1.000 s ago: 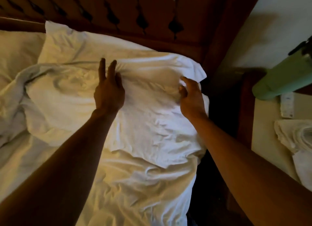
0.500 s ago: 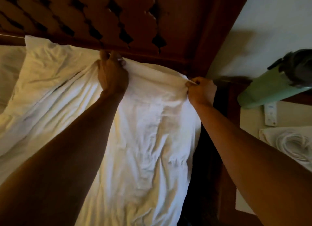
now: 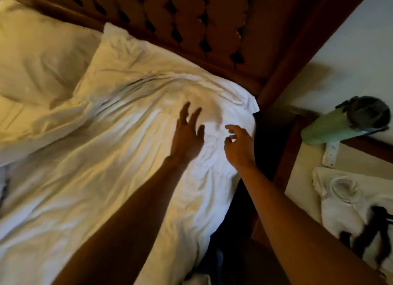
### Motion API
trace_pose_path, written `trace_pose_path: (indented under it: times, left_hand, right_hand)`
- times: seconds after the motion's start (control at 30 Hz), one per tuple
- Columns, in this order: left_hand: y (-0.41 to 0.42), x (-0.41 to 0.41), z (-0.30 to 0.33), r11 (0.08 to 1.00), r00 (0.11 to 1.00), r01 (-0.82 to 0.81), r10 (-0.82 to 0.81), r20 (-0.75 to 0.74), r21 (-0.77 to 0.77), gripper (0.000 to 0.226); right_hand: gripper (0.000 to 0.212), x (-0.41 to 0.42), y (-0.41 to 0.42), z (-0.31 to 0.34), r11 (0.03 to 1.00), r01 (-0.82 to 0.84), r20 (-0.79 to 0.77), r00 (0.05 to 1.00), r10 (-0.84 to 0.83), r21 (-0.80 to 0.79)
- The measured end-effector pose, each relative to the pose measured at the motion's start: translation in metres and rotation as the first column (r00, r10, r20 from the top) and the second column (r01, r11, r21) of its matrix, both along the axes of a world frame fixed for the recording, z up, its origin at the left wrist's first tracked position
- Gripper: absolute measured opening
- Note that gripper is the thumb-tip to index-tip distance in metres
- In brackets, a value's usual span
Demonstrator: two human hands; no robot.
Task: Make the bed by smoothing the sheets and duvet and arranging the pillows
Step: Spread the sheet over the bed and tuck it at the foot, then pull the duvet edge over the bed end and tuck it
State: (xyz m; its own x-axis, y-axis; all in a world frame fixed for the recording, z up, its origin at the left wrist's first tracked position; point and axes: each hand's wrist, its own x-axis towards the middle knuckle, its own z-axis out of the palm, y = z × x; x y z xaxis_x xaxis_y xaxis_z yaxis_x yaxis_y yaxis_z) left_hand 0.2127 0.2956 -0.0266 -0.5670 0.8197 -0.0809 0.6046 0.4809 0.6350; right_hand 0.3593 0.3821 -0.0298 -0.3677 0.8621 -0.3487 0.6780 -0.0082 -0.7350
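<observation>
Head view: left hand (image 3: 187, 140) and right hand (image 3: 239, 146) spread, holding nothing, over duvet (image 3: 119, 157). Soft, light, limp; pinch top edge beyond fingertips.

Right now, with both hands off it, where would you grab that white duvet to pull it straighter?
Probably the top corner of the duvet, near the headboard. It sticks out flat past the bed's edge, free to pinch. The right hand, open beside it, could come in from the bedside; the left hand, also open, could take the top hem further in, where wrinkles bunch.
</observation>
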Motion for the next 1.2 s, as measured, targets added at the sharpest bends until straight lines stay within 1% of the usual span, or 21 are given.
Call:
trace_pose_path:
  times: [0.03,0.13,0.2,0.27,0.33,0.43,0.57,0.63,0.73,0.8,0.83,0.93,0.97,1.0,1.03,1.1,1.2]
  left_hand:
    - [-0.019,0.018,0.002,0.999,0.998,0.001,0.001,0.067,-0.034,0.05]
    - [-0.116,0.077,0.051,0.982,0.966,-0.124,0.152,0.207,-0.141,0.04]
    - [-0.189,0.117,0.085,0.959,0.915,-0.222,0.268,0.301,-0.177,0.034]
    - [-0.265,0.158,0.116,0.912,0.843,-0.349,0.407,0.352,-0.217,0.029]
    - [-0.335,0.194,0.145,0.849,0.777,-0.468,0.527,0.344,-0.245,0.029]
    - [-0.433,0.247,0.173,0.759,0.665,-0.592,0.651,0.367,-0.271,0.029]
    - [-0.552,0.322,0.189,0.581,0.456,-0.763,0.794,0.403,-0.282,0.025]
    - [-0.602,0.358,0.192,0.485,0.337,-0.824,0.836,0.434,-0.294,0.022]
    - [-0.674,0.408,0.194,0.266,0.107,-0.924,0.871,0.479,-0.276,0.02]
    - [-0.72,0.44,0.195,0.121,-0.022,-0.959,0.869,0.494,-0.257,0.02]
    - [-0.745,0.457,0.19,0.055,-0.081,-0.967,0.861,0.502,-0.25,0.02]
    - [-0.821,0.503,0.178,-0.104,-0.214,-0.968,0.819,0.533,-0.229,0.021]
    - [-0.849,0.518,0.175,-0.151,-0.252,-0.963,0.804,0.538,-0.225,0.023]
    - [-0.878,0.533,0.172,-0.19,-0.287,-0.955,0.79,0.542,-0.229,0.023]
    - [-0.908,0.549,0.167,-0.22,-0.321,-0.945,0.776,0.544,-0.244,0.022]
    - [-0.969,0.578,0.165,-0.251,-0.37,-0.925,0.763,0.531,-0.283,0.02]
    - [-1.054,0.617,0.175,-0.298,-0.411,-0.908,0.766,0.494,-0.294,0.018]
  right_hand:
    - [0.039,0.003,-0.016,0.004,0.999,-0.019,-0.01,1.0,0.019,-0.041]
    - [0.037,0.026,-0.1,0.053,0.965,-0.207,-0.014,0.978,0.207,-0.162]
    - [0.033,0.048,-0.161,0.086,0.902,-0.35,-0.03,0.935,0.355,-0.253]
    - [0.028,0.073,-0.224,0.114,0.815,-0.487,-0.06,0.867,0.495,-0.315]
    - [0.023,0.096,-0.282,0.135,0.725,-0.601,-0.091,0.787,0.61,-0.337]
    - [0.022,0.127,-0.366,0.154,0.579,-0.742,-0.127,0.646,0.753,-0.339]
    - [0.024,0.163,-0.464,0.172,0.367,-0.862,-0.106,0.426,0.899,-0.35]
    - [0.028,0.181,-0.506,0.176,0.231,-0.899,-0.084,0.281,0.956,-0.371]
    - [0.036,0.201,-0.574,0.179,-0.006,-0.931,-0.057,0.016,0.998,-0.364]
    - [0.037,0.211,-0.626,0.183,-0.149,-0.924,-0.047,-0.141,0.989,-0.353]
    - [0.038,0.216,-0.654,0.185,-0.213,-0.912,-0.047,-0.21,0.977,-0.35]
    - [0.037,0.225,-0.747,0.188,-0.388,-0.863,-0.035,-0.399,0.916,-0.323]
    - [0.034,0.229,-0.78,0.187,-0.432,-0.844,-0.032,-0.446,0.895,-0.319]
    - [0.032,0.233,-0.814,0.184,-0.457,-0.827,-0.036,-0.473,0.881,-0.326]
    - [0.03,0.24,-0.85,0.183,-0.472,-0.813,-0.048,-0.487,0.872,-0.34]
    - [0.029,0.257,-0.922,0.18,-0.495,-0.791,-0.057,-0.511,0.858,-0.36]
    - [0.026,0.29,-1.025,0.177,-0.506,-0.759,-0.104,-0.512,0.853,-0.409]
